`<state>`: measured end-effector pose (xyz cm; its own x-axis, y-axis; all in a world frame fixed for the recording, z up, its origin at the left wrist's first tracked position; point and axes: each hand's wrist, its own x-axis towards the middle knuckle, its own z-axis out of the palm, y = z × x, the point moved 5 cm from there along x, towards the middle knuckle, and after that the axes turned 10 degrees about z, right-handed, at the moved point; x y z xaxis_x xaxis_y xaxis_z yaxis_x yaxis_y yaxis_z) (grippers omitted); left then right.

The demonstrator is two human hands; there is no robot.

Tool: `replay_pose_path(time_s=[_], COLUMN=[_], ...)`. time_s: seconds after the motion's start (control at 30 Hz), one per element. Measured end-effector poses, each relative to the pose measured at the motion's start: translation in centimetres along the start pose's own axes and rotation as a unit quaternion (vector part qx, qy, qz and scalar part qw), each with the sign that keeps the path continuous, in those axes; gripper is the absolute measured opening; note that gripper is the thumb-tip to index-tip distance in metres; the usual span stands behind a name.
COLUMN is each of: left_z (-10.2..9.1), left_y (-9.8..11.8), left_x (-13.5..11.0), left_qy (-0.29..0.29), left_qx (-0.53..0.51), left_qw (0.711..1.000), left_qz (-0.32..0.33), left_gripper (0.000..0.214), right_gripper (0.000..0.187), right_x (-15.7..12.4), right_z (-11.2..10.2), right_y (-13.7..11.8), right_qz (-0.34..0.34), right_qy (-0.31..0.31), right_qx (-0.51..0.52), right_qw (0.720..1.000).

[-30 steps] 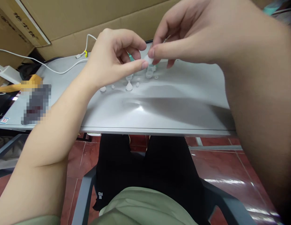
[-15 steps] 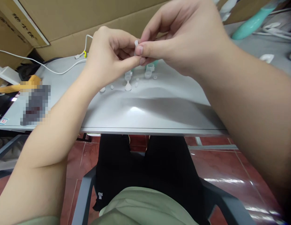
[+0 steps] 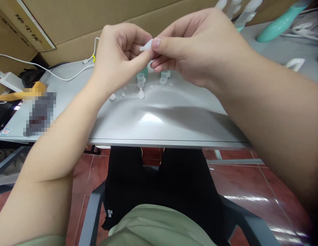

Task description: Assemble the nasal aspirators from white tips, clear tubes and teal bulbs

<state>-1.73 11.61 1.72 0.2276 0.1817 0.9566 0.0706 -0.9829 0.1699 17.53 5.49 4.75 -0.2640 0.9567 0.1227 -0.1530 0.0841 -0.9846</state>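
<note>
Both hands meet above the grey table (image 3: pixel 174 119). My right hand (image 3: pixel 197 48) pinches a small translucent white plastic piece (image 3: pixel 146 45) between thumb and forefinger. My left hand (image 3: pixel 120 54) is curled, and its fingertips touch the same piece from the left. Below the hands, several small clear and white plastic parts (image 3: pixel 140 93) lie on the table, among them a tiny clear cup (image 3: pixel 140 78) and a funnel-shaped bit.
A white cable (image 3: pixel 46 70) runs across the table's left side towards a charger. Cardboard (image 3: pixel 102 17) stands behind the table. Teal and white objects (image 3: pixel 279 22) lie at the far right. A blurred dark item (image 3: pixel 39 114) sits near the left edge.
Both hands have risen from just above the table parts. The right hand has picked up the small white piece, and the left fingers have closed in on it.
</note>
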Motion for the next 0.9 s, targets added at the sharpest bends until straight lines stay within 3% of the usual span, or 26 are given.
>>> replay_pose_path(time_s=[0.1, 0.17, 0.23, 0.3, 0.33, 0.43, 0.53, 0.7, 0.8, 0.9], left_z=[0.2, 0.0, -0.2, -0.6, -0.2, 0.2, 0.0, 0.0, 1.6, 3.0], left_y=[-2.2, -2.0, -0.9, -0.1, -0.1, -0.2, 0.1, 3.9, 7.0, 10.2], left_x=[-0.6, -0.6, -0.4, -0.2, -0.2, -0.1, -0.3, -0.1, 0.6, 2.1], left_qy=[-0.052, -0.082, -0.071, -0.008, -0.035, -0.029, -0.027, -0.019, -0.109, -0.153], left_qx=[0.04, 0.046, 0.045, 0.064, 0.066, 0.082, 0.111, 0.127, 0.117, 0.087], left_qw=[0.997, 0.995, 0.996, 0.997, 0.996, 0.996, 0.992, 0.989, 0.98, 0.98], left_qz=[-0.035, -0.041, -0.032, -0.031, -0.044, -0.032, -0.05, -0.069, -0.114, -0.098], left_gripper=[0.068, 0.062, 0.057, 0.058, 0.061, 0.075, 0.069, 0.061, 0.034, 0.04], right_gripper=[0.054, 0.054, 0.054, 0.055, 0.056, 0.059, 0.06, 0.059, 0.052, 0.04], right_x=[0.0, 0.1, 0.2, 0.2, 0.1, -0.1, -0.1, 0.5, 0.6, 0.3], right_z=[-0.2, -0.4, -0.4, -0.5, -0.5, -0.3, -0.1, -0.1, -0.1, 0.1], right_y=[0.3, 0.4, 0.3, 0.3, 0.2, 0.1, 0.3, 0.7, 0.9, 0.8], right_qz=[0.005, 0.003, 0.0, 0.002, 0.002, 0.012, 0.021, 0.008, 0.005, -0.007], right_qy=[0.014, 0.017, 0.019, 0.022, 0.024, 0.015, 0.002, -0.013, -0.026, -0.032], right_qx=[-0.003, -0.003, -0.004, -0.006, -0.005, 0.004, 0.017, 0.02, 0.035, 0.053], right_qw=[1.0, 1.0, 1.0, 1.0, 1.0, 1.0, 1.0, 1.0, 0.999, 0.998])
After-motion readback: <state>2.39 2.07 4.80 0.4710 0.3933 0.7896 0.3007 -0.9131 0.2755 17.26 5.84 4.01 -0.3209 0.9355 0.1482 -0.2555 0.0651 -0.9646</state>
